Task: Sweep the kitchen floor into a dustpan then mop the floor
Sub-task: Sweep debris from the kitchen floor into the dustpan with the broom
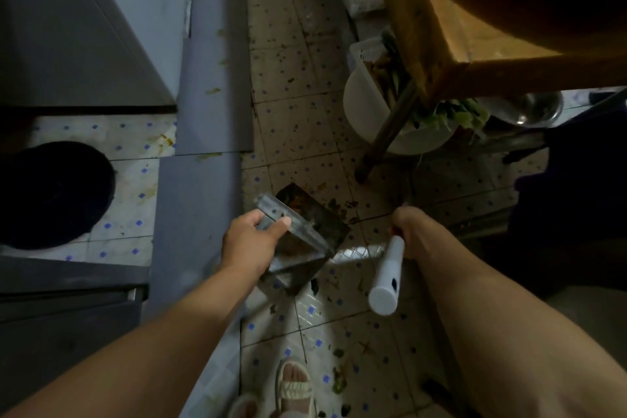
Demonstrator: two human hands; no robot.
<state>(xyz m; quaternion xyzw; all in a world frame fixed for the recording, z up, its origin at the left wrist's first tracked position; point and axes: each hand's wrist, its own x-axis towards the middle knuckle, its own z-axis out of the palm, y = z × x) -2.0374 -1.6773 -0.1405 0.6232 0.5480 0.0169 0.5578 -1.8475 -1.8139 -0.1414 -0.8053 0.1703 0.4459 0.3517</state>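
1. Head view, centre of the frame: my left hand [252, 241] has its fingers curled around the metal dustpan [305, 237], thumb on its top edge.
2. My right hand [409, 231], right of it, grips the white broom handle [386, 278].
3. The dustpan holds brownish scraps and sits tilted above the tiled floor [295, 85].
4. Debris dots the floor; a white bucket [363, 112] of vegetable waste stands at the upper right.

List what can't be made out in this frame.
- Broom head: out of sight in the head view; only the white handle shows below the right hand.
- Dustpan contents: dark and blurred, partly behind the left hand.
- White bucket: partly hidden by the wooden table.
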